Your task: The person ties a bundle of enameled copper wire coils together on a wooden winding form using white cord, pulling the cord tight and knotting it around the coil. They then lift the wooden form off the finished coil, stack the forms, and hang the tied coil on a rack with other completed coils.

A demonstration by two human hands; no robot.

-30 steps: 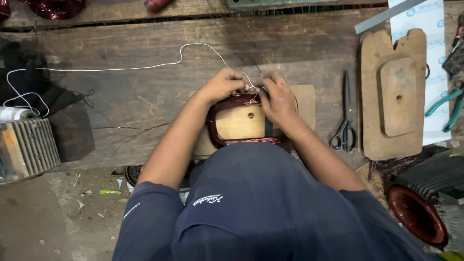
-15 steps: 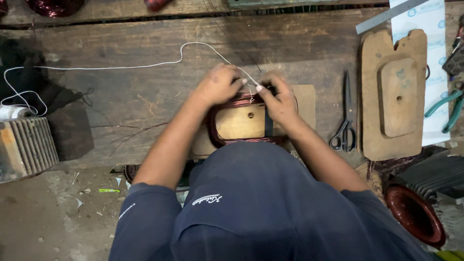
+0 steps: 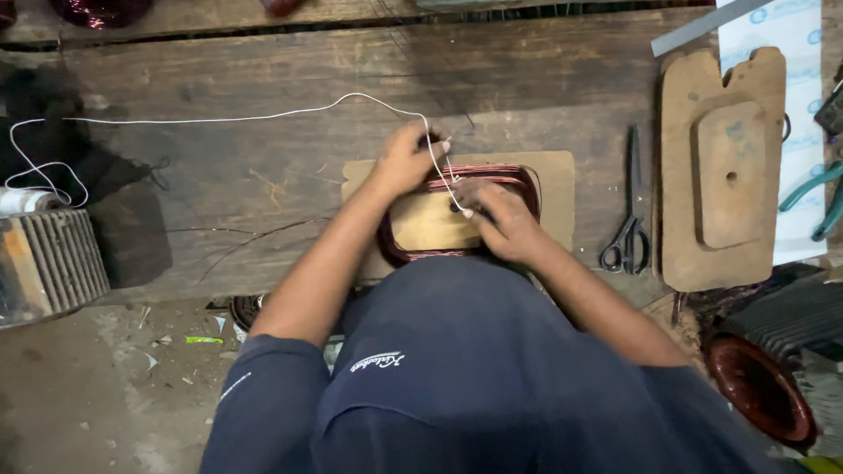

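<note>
Since the earlier frame our left hand [image 3: 406,160] has drawn back toward the far-left edge of the coil while our right hand [image 3: 505,221] has slid down onto its near-right side, so the white string [image 3: 443,171] now runs taut between them. Nearest us, the right hand is curled, fingertips pinching the string's lower end against the copper wire coil [image 3: 457,215]. That coil is a flattened oval wound round a pale wooden former [image 3: 430,224], its long axis running left to right across the bench [image 3: 263,175], lying flat on a thin board [image 3: 553,189]. Just beyond, the left hand is closed on the string at the coil's far edge; from there the string trails away leftward over the bench. Scissors [image 3: 628,228] lie to the right, blades pointing away from us, beside a wooden template [image 3: 724,167].
</note>
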